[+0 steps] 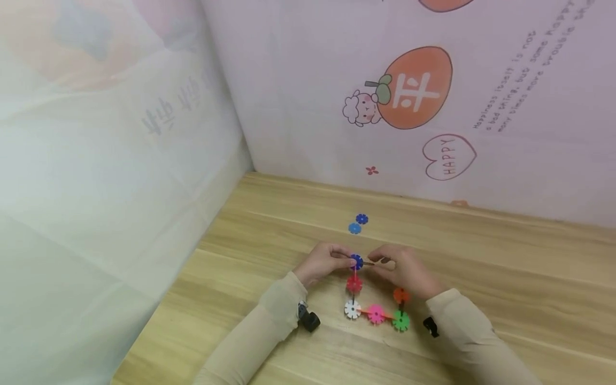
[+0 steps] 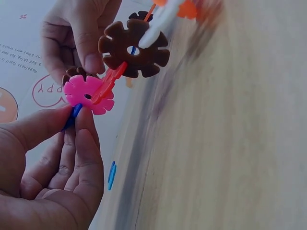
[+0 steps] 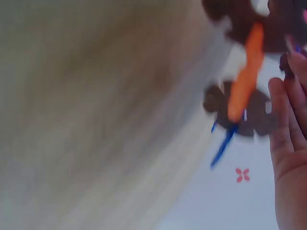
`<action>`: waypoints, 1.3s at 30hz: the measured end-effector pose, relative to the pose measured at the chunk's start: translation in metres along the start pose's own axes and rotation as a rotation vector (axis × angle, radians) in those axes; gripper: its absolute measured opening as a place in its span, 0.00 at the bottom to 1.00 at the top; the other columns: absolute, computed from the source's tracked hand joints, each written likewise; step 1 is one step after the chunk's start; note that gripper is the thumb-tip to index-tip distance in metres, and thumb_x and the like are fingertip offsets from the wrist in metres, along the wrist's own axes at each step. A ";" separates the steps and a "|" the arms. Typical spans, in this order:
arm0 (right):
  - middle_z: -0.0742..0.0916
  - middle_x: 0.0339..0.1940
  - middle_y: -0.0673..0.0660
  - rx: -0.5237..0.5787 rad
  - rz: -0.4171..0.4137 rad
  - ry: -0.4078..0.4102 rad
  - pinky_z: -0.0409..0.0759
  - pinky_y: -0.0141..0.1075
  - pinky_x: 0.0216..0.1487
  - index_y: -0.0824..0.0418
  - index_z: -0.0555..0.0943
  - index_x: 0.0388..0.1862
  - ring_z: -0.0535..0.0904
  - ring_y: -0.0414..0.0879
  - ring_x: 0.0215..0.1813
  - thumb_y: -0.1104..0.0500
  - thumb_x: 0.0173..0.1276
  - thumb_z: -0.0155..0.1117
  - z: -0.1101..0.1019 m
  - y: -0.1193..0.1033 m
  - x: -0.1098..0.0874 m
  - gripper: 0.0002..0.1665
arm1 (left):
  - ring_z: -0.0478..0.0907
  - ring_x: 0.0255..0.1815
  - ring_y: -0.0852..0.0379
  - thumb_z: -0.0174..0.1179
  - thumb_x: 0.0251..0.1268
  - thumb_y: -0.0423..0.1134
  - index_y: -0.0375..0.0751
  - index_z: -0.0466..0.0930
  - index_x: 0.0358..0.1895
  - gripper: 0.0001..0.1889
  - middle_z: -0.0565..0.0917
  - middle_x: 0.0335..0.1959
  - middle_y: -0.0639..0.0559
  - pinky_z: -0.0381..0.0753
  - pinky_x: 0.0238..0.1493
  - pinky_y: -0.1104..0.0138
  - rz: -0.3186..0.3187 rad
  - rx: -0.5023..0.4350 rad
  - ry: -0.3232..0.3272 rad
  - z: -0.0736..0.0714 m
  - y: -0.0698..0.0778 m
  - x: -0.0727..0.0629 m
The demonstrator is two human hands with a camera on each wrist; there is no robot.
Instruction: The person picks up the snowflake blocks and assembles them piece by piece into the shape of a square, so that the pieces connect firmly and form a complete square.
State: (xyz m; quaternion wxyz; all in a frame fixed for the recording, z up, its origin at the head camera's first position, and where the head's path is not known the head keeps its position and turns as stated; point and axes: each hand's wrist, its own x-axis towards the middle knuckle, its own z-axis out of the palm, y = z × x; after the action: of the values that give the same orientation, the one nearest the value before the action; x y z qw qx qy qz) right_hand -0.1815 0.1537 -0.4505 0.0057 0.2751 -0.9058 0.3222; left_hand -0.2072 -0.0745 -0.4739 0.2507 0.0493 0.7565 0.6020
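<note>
My left hand pinches a dark blue notched disc between thumb and fingertips. A brown notched disc joins it on the right, and my right hand holds that one at its edge. Below the blue disc hangs a chain of interlocked discs: a pink one, a red one, a white one, a hot pink one, a green one and an orange one. Further brown discs sit edge-on between them in the head view.
Two loose discs, one light blue and one dark blue, lie on the wooden table beyond the hands. A printed cloth stands along the back edge and another white sheet along the left.
</note>
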 end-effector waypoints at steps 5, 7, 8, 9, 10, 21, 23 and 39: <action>0.88 0.50 0.60 -0.004 0.128 -0.061 0.87 0.47 0.48 0.64 0.82 0.54 0.85 0.55 0.49 0.65 0.67 0.64 -0.018 0.010 0.007 0.16 | 0.82 0.41 0.59 0.69 0.59 0.39 0.45 0.86 0.42 0.09 0.87 0.38 0.54 0.82 0.51 0.66 -0.014 0.022 0.019 -0.005 0.001 -0.002; 0.87 0.49 0.62 -0.025 0.152 -0.051 0.87 0.48 0.47 0.66 0.82 0.54 0.85 0.55 0.48 0.66 0.67 0.64 -0.021 0.016 0.012 0.16 | 0.82 0.40 0.59 0.70 0.58 0.39 0.46 0.86 0.42 0.09 0.88 0.38 0.54 0.81 0.51 0.66 -0.021 0.029 0.022 -0.006 0.001 -0.005; 0.88 0.49 0.62 -0.039 0.157 -0.047 0.87 0.48 0.47 0.66 0.82 0.53 0.86 0.56 0.47 0.66 0.67 0.64 -0.022 0.018 0.014 0.16 | 0.82 0.40 0.59 0.70 0.59 0.40 0.45 0.86 0.42 0.09 0.88 0.38 0.55 0.81 0.51 0.66 -0.021 0.032 0.021 -0.006 0.000 -0.007; 0.88 0.48 0.63 -0.047 0.165 -0.047 0.87 0.48 0.47 0.66 0.82 0.53 0.86 0.56 0.47 0.65 0.67 0.64 -0.021 0.020 0.017 0.16 | 0.82 0.40 0.59 0.70 0.59 0.40 0.46 0.86 0.42 0.09 0.87 0.38 0.55 0.81 0.51 0.66 -0.024 0.038 0.022 -0.007 -0.001 -0.009; 0.88 0.48 0.63 -0.055 0.177 -0.051 0.87 0.49 0.47 0.66 0.82 0.53 0.86 0.56 0.47 0.65 0.67 0.64 -0.021 0.023 0.021 0.16 | 0.82 0.40 0.60 0.69 0.59 0.40 0.45 0.86 0.43 0.09 0.87 0.37 0.55 0.81 0.50 0.66 -0.024 0.040 0.023 -0.007 -0.002 -0.010; 0.84 0.55 0.68 -0.081 0.216 -0.120 0.80 0.57 0.58 0.69 0.78 0.59 0.81 0.63 0.57 0.61 0.69 0.63 -0.005 0.033 0.072 0.22 | 0.82 0.37 0.58 0.69 0.60 0.37 0.42 0.86 0.41 0.07 0.87 0.34 0.52 0.83 0.42 0.67 0.018 0.009 0.031 -0.007 -0.006 -0.013; 0.83 0.57 0.70 -0.094 0.219 -0.119 0.79 0.58 0.60 0.70 0.77 0.60 0.79 0.65 0.58 0.61 0.69 0.63 -0.007 0.035 0.083 0.23 | 0.82 0.36 0.58 0.69 0.60 0.36 0.42 0.85 0.41 0.07 0.87 0.34 0.52 0.83 0.42 0.68 0.032 0.006 0.029 -0.008 -0.004 -0.011; 0.79 0.63 0.71 -0.359 -0.063 -0.204 0.73 0.59 0.66 0.66 0.83 0.54 0.75 0.67 0.63 0.58 0.64 0.71 0.012 0.043 0.108 0.22 | 0.83 0.36 0.57 0.68 0.61 0.34 0.39 0.85 0.42 0.08 0.87 0.34 0.50 0.85 0.43 0.67 0.033 -0.031 0.019 -0.011 -0.001 -0.010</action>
State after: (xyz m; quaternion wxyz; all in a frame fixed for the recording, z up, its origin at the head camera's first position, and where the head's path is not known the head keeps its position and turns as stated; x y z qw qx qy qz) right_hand -0.2922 0.1207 -0.4645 -0.0272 0.3289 -0.9356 0.1257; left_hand -0.2037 -0.0882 -0.4699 0.2343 0.0522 0.7485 0.6182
